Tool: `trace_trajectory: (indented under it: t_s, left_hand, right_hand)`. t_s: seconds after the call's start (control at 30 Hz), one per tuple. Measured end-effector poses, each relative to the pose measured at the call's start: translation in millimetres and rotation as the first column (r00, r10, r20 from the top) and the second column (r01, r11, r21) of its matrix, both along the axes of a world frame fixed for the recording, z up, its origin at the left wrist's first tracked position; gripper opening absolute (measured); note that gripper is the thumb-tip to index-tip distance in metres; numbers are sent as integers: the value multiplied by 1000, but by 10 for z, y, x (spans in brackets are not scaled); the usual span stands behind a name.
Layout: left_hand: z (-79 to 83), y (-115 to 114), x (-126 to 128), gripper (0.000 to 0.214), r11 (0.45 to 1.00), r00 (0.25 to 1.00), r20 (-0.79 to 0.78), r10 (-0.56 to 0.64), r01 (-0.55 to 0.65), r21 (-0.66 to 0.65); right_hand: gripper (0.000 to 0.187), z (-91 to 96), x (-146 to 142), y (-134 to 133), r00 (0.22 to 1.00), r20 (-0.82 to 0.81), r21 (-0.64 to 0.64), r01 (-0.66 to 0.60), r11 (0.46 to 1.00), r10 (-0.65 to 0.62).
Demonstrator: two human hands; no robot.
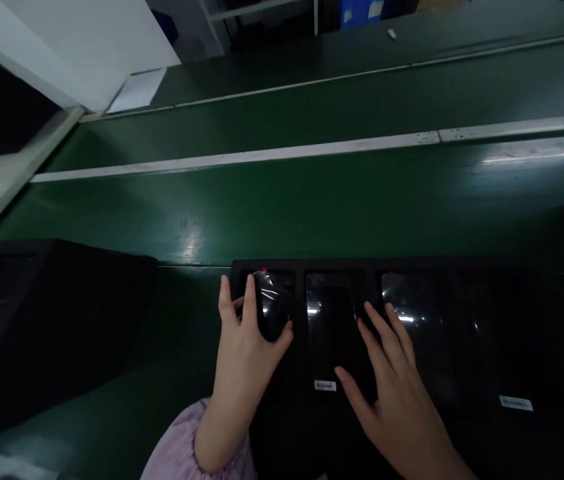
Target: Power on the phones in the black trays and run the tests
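Observation:
A black tray (pixel 272 265) with several compartments lies in front of me, dark glossy phone-sized screens in it. My left hand (pixel 249 343) spans the leftmost screen (pixel 275 303), thumb at its right edge and fingers at its left edge; its lower part is hidden behind the hand. The second screen (pixel 329 327) lies in the neighbouring compartment with a white label (pixel 325 385) at its lower end. My right hand (pixel 392 377) is spread over the right side of that compartment. Its fingertips reach the divider beside the third screen (pixel 412 293); whether they touch is unclear.
On the left stands a large black box-like stack (pixel 87 320). The green work surface (pixel 312 200) runs behind the tray, crossed by a pale metal strip (pixel 262 155). White paper (pixel 139 90) lies at the back left. Another white label (pixel 516 403) shows in the dark right end of the tray.

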State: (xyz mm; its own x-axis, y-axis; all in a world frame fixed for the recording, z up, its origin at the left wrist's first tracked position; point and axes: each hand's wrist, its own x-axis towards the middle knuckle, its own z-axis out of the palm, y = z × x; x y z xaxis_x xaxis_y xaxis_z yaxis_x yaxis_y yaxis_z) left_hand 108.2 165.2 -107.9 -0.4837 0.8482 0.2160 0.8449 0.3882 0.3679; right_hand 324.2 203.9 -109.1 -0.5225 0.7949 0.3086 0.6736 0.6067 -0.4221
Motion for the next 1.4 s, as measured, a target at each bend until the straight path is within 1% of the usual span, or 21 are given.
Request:
trace_trajectory:
  t_s: [0.07, 0.13, 0.2, 0.23, 0.33, 0.4, 0.5, 0.57, 0.63, 0.7, 0.77, 0.8, 0.83, 0.9, 1.0, 1.17, 1.3, 1.33, 1.37, 1.4]
  left_hand:
    - [-5, -5, 59, 79, 1000, 999, -29, -15, 15, 0]
    - [-24, -11, 121, 68, 997, 995, -57, -77, 78, 11]
    - [-44, -11, 152, 60, 991, 989, -72, -128, 131, 25]
    - [-50, -7, 152, 59, 991, 988, -83, -127, 130, 26]
    - [-41, 11, 119, 64, 999, 993, -106, -42, 40, -21]
    - [-20, 24, 100, 71, 998, 996, -83, 6, -12, -64]
    - [24, 46, 108, 78, 995, 999, -30, 18, -21, -94]
    - [61, 69, 128, 80, 993, 999, -11, 40, -41, -106]
    - [102, 97, 146, 78, 991, 997, 12, 77, -75, -113]
    - [141, 126, 157, 75, 988, 994, 37, 105, -99, -121]
    - [174, 146, 162, 75, 985, 991, 63, 116, -107, -134]
    - [186, 152, 164, 76, 984, 990, 74, 121, -110, -140]
    - [196, 155, 164, 78, 983, 988, 86, 128, -115, -145]
    - [209, 153, 163, 82, 981, 983, 110, 146, -129, -145]
    - [220, 146, 155, 88, 980, 980, 128, 155, -136, -145]
    - [274, 164, 173, 96, 971, 982, 119, 149, -122, -205]
    - [348, 175, 217, 98, 972, 974, 142, 177, -150, -180]
    - [363, 173, 218, 98, 971, 969, 160, 187, -158, -181]
    - [376, 171, 212, 99, 969, 964, 177, 197, -164, -184]
    - [385, 168, 202, 99, 968, 961, 188, 204, -169, -183]
  right_hand:
    - [62, 1, 6, -3, 1000, -11, -12, 7, 1000, -8]
    - [61, 9, 11, -5, 1000, -1, -6, 5, 1000, -5]
    - [60, 28, 16, -6, 999, 38, 1, -2, 1000, 2]
    - [60, 40, 18, -6, 998, 64, 5, -3, 1000, 3]
    - [63, 77, 22, -7, 992, 124, 29, -20, 999, 17]
    - [67, 92, 21, -11, 990, 131, 38, -52, 998, 46]
    - [70, 105, 28, -12, 990, 122, 29, -81, 996, 77]
    - [66, 118, 70, 11, 994, 91, 26, -68, 997, 65]
    - [56, 137, 172, 62, 999, 38, 47, 2, 999, -4]
    - [48, 151, 330, 126, 990, -3, 89, 142, 986, -142]
    - [49, 150, 507, 179, 954, 3, 120, 298, 947, -300]
    - [51, 143, 586, 196, 935, 19, 127, 350, 928, -355]
    - [53, 131, 650, 205, 923, 40, 129, 374, 918, -382]
    - [55, 106, 724, 200, 930, 68, 122, 352, 928, -362]
    - [53, 88, 725, 166, 955, 73, 99, 281, 955, -288]
    - [51, 129, 727, 157, 968, 34, 51, 247, 968, -249]
    - [46, 206, 920, 238, 985, -9, -35, 173, 984, -173]
    - [45, 232, 996, 264, 984, -15, -35, 179, 983, -179]
    - [43, 258, 1079, 289, 977, -16, -20, 212, 977, -213]
    - [44, 281, 1164, 311, 959, -15, 8, 284, 959, -284]
